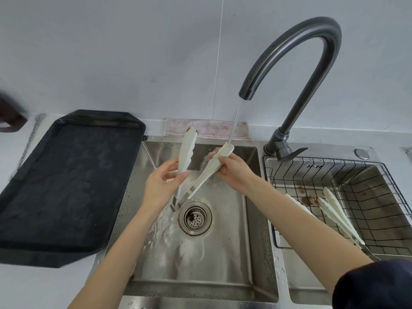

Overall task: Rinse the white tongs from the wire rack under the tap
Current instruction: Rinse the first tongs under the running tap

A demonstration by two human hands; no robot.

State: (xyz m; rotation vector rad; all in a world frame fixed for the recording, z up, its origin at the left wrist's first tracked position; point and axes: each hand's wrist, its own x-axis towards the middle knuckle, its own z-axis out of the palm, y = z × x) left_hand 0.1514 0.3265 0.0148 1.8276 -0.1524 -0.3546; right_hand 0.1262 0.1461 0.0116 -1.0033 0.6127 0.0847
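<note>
Cut off by the left edge: a dark brown object (10, 118), blurred, perhaps a handle. Hidden behind the right forearm (296, 210): most of one pair of white tongs (296, 202) in the wire rack (392, 221). Cropped at the bottom right: a dark sleeve (374, 286). Masked by running water (233, 124): part of the pink cloth (207, 128).

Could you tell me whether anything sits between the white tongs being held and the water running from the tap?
Nothing visible does. The stream from the dark curved metal tap lands directly on one arm of the white plastic tongs, which the right hand grips; the left hand holds the other arm, clear of the water.
</note>
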